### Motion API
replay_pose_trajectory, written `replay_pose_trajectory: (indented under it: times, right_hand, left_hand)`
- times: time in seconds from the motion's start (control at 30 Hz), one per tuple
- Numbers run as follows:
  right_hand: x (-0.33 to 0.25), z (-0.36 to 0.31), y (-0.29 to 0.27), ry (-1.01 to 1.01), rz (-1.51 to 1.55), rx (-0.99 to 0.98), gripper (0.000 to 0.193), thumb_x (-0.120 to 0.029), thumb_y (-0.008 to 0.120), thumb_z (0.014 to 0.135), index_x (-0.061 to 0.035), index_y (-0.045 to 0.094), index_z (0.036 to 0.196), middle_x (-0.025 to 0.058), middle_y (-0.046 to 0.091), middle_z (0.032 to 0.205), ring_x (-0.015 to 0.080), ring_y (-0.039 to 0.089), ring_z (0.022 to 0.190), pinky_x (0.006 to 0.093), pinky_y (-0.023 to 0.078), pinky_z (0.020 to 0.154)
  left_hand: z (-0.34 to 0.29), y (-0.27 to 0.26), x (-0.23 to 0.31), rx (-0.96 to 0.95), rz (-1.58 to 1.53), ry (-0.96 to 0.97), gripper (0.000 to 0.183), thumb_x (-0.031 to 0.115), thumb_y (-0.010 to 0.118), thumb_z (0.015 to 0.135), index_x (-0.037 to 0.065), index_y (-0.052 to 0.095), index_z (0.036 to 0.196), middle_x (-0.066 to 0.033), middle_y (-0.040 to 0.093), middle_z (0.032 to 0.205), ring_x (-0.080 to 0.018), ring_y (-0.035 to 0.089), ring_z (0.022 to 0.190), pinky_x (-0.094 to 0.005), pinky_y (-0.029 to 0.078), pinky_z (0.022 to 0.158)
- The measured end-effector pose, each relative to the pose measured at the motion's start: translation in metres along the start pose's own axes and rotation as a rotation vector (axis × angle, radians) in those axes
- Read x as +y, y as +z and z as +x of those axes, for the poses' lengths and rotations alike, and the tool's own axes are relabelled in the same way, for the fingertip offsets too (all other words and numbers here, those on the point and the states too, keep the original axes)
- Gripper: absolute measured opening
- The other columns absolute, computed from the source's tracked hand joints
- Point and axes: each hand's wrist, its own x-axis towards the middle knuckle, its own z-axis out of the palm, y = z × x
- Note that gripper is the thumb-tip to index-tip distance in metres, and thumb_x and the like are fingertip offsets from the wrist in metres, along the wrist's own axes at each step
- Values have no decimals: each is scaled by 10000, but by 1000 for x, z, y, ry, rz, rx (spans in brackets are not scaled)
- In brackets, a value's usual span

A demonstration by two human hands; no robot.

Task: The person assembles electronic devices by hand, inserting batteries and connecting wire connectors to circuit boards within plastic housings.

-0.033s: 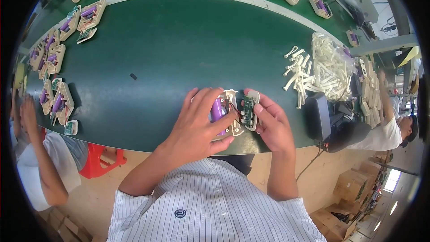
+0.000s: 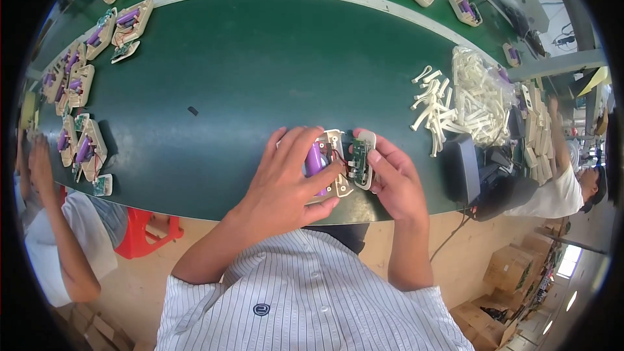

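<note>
My left fingers grip the case with its purple cell — my right fingers pinch the green board just beside it, both near my edge of the table.

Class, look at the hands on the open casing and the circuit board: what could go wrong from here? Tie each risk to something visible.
1. Thin wires show between the casing and the board; if the right hand pulled away, they might strain.
2. The left hand has a finger across the casing's opening near the wires, so it could snag one.
3. Both parts are near the table's front edge; a slip might drop them.
</note>
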Motion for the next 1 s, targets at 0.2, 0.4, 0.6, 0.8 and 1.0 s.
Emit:
replay_pose_trajectory:
  times: [0.2, 0.4, 0.6, 0.8, 1.0]
  right_hand:
    - [2, -8, 8, -143, -233, 27, 473, -130, 593, 1046, 2, 473, 1484, 15, 622, 1135, 57, 561, 899, 220, 477, 733]
    - [8, -12, -17, -205, -361, -83, 490, -168, 641, 1027, 19, 502, 1457, 31, 635, 1071, 108, 595, 973, 275, 507, 891]
    - [-15, -6, -20, -4, -185, -129, 379, -261, 607, 1049, 24, 603, 1299, -3, 663, 995, 61, 575, 856, 239, 478, 736]
    - [-15, -6, -18, 28, -49, -157, 301, -315, 587, 1056, -51, 642, 1188, -82, 571, 841, 9, 443, 690, 182, 349, 578]
    - [-10, -3, -23, 64, 31, -199, 309, -303, 588, 1055, -50, 629, 1228, -89, 545, 809, 6, 426, 657, 176, 340, 559]
  left_hand:
    - [12, -10, 11, -93, 5, -57, 440, 336, 838, 761, 102, 738, 1121, -209, 462, 1396, -422, 455, 1313, -642, 289, 1133]
    - [28, -8, 19, -143, -5, -144, 310, 307, 822, 792, 106, 761, 1020, -176, 506, 1348, -378, 479, 1304, -649, 197, 1161]
    - [40, -21, 18, -272, -58, -157, 231, 229, 849, 749, 112, 784, 938, -123, 575, 1257, -334, 507, 1279, -605, 193, 1166]
    - [43, -13, 16, -216, -77, -199, 215, 145, 843, 720, 66, 736, 888, -129, 601, 1186, -325, 556, 1187, -492, 336, 1095]
    - [51, -6, 10, -165, -133, -279, 260, 127, 819, 732, 59, 717, 960, -106, 609, 1066, -301, 569, 1135, -465, 361, 1062]
